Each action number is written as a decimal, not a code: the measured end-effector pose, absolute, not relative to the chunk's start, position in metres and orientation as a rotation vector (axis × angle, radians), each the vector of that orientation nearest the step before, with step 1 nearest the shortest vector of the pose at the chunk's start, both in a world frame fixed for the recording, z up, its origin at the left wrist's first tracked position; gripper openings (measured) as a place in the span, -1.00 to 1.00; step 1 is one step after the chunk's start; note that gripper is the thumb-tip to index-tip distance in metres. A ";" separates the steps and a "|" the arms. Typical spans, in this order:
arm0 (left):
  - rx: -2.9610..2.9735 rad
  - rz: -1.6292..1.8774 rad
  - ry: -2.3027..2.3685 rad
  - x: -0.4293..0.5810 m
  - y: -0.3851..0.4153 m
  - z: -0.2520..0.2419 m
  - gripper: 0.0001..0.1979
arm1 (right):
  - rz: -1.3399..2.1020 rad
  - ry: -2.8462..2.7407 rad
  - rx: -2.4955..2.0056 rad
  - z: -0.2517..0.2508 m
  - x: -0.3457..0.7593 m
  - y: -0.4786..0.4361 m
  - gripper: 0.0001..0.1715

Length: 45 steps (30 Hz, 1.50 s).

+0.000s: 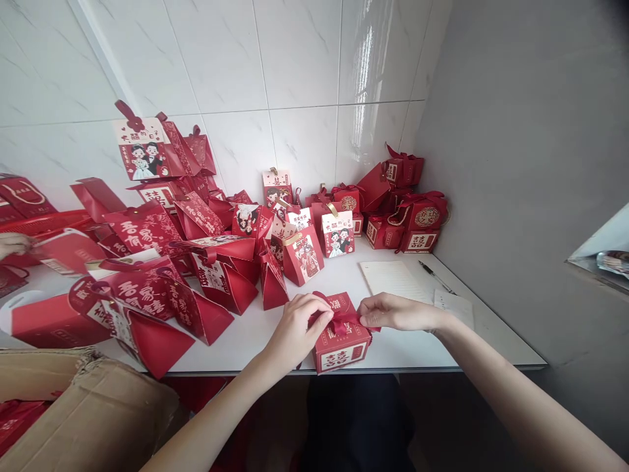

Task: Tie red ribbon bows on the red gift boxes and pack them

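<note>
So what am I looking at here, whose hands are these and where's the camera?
There is no machine here: a person wears one camera on the head, looking down at their own two bare hands. The left hand and right hand each pinch the red ribbon on top of a small red box near the front edge of a white table. Behind lie many red gift bags, a notebook and a pen. At far left is another person's hand.
</note>
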<state>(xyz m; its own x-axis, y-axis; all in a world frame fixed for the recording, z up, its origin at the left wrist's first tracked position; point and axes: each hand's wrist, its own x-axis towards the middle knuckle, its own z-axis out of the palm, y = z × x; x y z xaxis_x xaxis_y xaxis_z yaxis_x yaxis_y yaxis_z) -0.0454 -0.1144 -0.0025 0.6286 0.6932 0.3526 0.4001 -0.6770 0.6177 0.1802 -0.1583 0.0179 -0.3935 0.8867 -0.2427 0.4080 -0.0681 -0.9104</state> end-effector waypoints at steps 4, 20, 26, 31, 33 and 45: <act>2.386 0.786 0.847 -0.047 -0.113 -0.003 -0.85 | 1.320 -1.691 -1.370 0.018 0.182 -0.148 -0.68; 2.459 0.600 0.964 -0.040 -0.108 -0.008 -0.64 | 0.175 -1.563 -1.593 0.006 0.134 -0.156 -0.73; 2.419 0.684 0.989 -0.039 -0.107 -0.016 -0.64 | 0.268 -1.876 -1.834 0.014 0.118 -0.193 -0.63; 2.479 0.621 1.051 -0.040 -0.109 -0.010 -0.62 | 0.407 -1.836 -1.794 0.011 0.119 -0.185 -0.84; 2.491 0.601 1.069 -0.040 -0.110 -0.008 -0.63 | 0.516 -1.800 -1.748 0.009 0.123 -0.181 -0.89; 2.532 0.648 1.158 -0.035 -0.111 0.000 -0.71 | 1.004 -1.387 -1.440 0.005 0.135 -0.166 -0.65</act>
<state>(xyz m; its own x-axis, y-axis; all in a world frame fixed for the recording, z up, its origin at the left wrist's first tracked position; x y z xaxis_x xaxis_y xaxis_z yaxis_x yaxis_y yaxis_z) -0.0345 -0.1107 0.0002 0.5777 0.7666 0.2804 0.6400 -0.6386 0.4273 0.1347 -0.1662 0.0053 0.0521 0.9984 0.0199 0.2935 0.0037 -0.9559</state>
